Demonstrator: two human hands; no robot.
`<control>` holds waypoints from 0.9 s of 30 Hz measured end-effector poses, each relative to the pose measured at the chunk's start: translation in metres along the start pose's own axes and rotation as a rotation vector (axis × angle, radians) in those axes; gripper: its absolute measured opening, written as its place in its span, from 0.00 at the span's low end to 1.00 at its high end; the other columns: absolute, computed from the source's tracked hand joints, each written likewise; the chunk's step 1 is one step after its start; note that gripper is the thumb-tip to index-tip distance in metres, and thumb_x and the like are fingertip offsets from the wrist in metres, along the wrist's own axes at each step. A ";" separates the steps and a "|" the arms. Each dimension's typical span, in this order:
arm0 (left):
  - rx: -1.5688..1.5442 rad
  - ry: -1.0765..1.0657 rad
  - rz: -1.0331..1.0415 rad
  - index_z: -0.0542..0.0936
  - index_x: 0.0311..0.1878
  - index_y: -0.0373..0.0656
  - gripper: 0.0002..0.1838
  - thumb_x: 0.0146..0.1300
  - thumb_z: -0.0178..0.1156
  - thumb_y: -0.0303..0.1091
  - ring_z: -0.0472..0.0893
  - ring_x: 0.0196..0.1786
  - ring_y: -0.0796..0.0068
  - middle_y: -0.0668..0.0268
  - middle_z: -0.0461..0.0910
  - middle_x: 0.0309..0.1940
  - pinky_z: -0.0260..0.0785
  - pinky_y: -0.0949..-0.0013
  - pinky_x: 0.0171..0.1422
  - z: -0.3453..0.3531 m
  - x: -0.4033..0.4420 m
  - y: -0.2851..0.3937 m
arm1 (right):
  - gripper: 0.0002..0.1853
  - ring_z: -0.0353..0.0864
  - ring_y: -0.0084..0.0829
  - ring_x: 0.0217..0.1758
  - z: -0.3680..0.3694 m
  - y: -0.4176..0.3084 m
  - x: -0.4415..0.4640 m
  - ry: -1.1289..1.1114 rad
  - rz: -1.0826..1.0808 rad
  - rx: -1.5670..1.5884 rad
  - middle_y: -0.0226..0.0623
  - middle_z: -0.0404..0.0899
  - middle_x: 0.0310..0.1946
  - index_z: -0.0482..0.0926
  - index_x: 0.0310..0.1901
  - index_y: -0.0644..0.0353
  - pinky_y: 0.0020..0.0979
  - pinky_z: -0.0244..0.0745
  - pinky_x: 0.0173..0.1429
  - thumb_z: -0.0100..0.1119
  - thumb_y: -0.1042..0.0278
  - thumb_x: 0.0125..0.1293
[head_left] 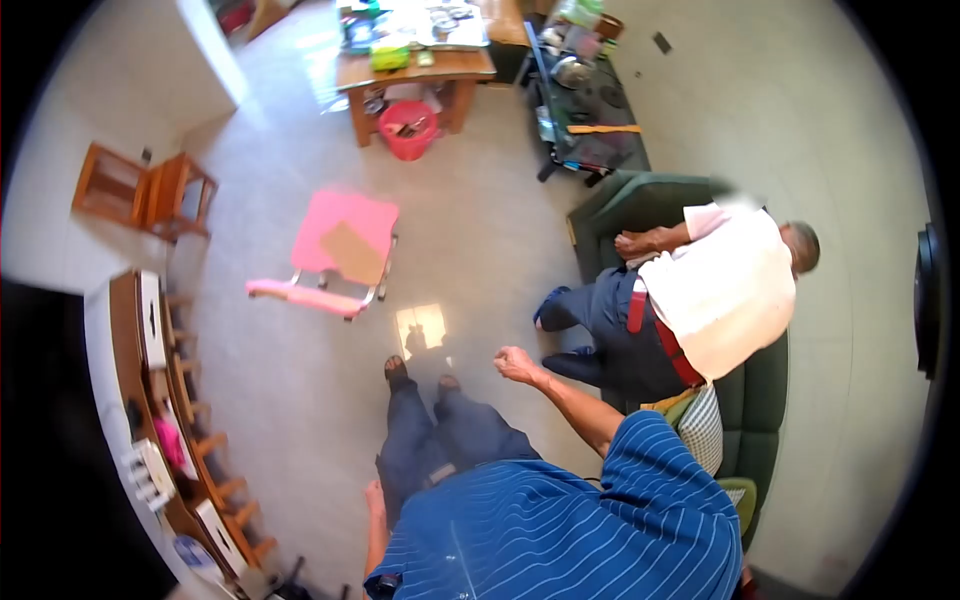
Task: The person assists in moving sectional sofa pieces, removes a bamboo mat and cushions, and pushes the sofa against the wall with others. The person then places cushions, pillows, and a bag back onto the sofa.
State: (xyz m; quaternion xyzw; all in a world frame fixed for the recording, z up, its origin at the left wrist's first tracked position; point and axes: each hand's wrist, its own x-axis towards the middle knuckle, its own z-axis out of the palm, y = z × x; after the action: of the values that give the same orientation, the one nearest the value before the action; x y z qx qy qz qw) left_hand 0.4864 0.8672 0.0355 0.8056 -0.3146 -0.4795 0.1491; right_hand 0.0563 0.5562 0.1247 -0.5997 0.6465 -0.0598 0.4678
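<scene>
My right hand (516, 364) is held out in front of my body with its fingers curled in; whether anything small is inside cannot be made out. It is nearest to the legs of a person (720, 280) seated on a green sofa (755, 405). Low beside my left thigh hangs my left hand (374, 494), only partly visible, its fingers too small to read. Ahead on the floor stands a pink chair (345, 222) with a brown flat piece (353, 253) on its seat.
A wooden table (415, 70) with a red bucket (408, 130) below it stands ahead. Right of it is a cluttered dark stand (600, 110). A wooden chair (180, 195) is at the left, above a long wooden shelf unit (130, 325). Cushions (702, 430) lie on the sofa.
</scene>
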 end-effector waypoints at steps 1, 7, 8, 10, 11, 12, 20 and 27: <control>0.038 -0.019 0.020 0.77 0.36 0.33 0.14 0.60 0.51 0.36 0.76 0.30 0.69 0.60 0.77 0.26 0.67 0.65 0.35 -0.007 0.013 0.010 | 0.14 0.78 0.27 0.24 -0.004 -0.006 0.000 0.023 0.025 0.046 0.39 0.79 0.22 0.77 0.38 0.69 0.29 0.74 0.31 0.50 0.66 0.57; -0.226 -0.270 -0.224 0.72 0.41 0.34 0.13 0.61 0.51 0.36 0.72 0.23 0.81 0.66 0.73 0.25 0.63 0.78 0.23 -0.068 0.071 0.199 | 0.15 0.78 0.25 0.24 -0.001 0.010 -0.030 0.075 0.257 0.336 0.38 0.79 0.21 0.77 0.40 0.69 0.27 0.73 0.31 0.52 0.66 0.57; -0.224 -0.300 -0.189 0.71 0.44 0.35 0.14 0.61 0.51 0.36 0.71 0.24 0.81 0.65 0.73 0.26 0.63 0.79 0.23 -0.077 0.089 0.213 | 0.15 0.78 0.26 0.24 0.002 0.015 -0.037 0.094 0.251 0.253 0.39 0.79 0.21 0.77 0.40 0.69 0.27 0.73 0.31 0.53 0.65 0.56; -0.196 -0.329 -0.145 0.71 0.46 0.35 0.16 0.61 0.51 0.37 0.72 0.25 0.81 0.64 0.75 0.29 0.64 0.78 0.23 -0.083 0.116 0.249 | 0.18 0.80 0.31 0.27 0.007 0.026 -0.052 0.050 0.412 0.291 0.43 0.80 0.23 0.78 0.39 0.69 0.31 0.74 0.35 0.54 0.60 0.55; -0.151 -0.347 -0.135 0.71 0.47 0.34 0.16 0.61 0.51 0.37 0.72 0.25 0.81 0.64 0.75 0.29 0.64 0.78 0.23 -0.082 0.123 0.271 | 0.19 0.81 0.35 0.30 0.004 0.027 -0.059 0.050 0.473 0.293 0.45 0.80 0.25 0.79 0.38 0.67 0.32 0.74 0.37 0.54 0.58 0.54; -0.106 -0.364 -0.122 0.71 0.48 0.34 0.17 0.61 0.51 0.37 0.73 0.25 0.80 0.64 0.75 0.30 0.64 0.78 0.23 -0.079 0.129 0.295 | 0.18 0.81 0.37 0.33 0.001 0.029 -0.064 0.077 0.501 0.263 0.46 0.81 0.28 0.80 0.36 0.64 0.33 0.74 0.40 0.54 0.56 0.54; 0.122 -0.449 -0.081 0.76 0.42 0.32 0.16 0.59 0.51 0.37 0.76 0.28 0.76 0.62 0.77 0.27 0.68 0.73 0.26 0.019 0.208 0.439 | 0.15 0.79 0.32 0.28 -0.045 0.076 -0.007 0.262 0.597 0.523 0.40 0.79 0.25 0.80 0.30 0.61 0.31 0.72 0.33 0.52 0.57 0.57; 0.424 -0.386 0.447 0.78 0.43 0.31 0.20 0.58 0.52 0.40 0.79 0.44 0.60 0.49 0.80 0.38 0.68 0.67 0.51 0.096 0.240 0.619 | 0.13 0.74 0.20 0.21 -0.117 0.085 0.112 0.422 0.606 0.890 0.31 0.76 0.22 0.76 0.38 0.64 0.20 0.68 0.23 0.51 0.62 0.62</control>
State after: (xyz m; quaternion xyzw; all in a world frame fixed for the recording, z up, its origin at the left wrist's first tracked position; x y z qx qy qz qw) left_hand 0.2602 0.2480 0.1605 0.6247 -0.5976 -0.5024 0.0179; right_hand -0.0666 0.4296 0.0761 -0.1085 0.7813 -0.3075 0.5322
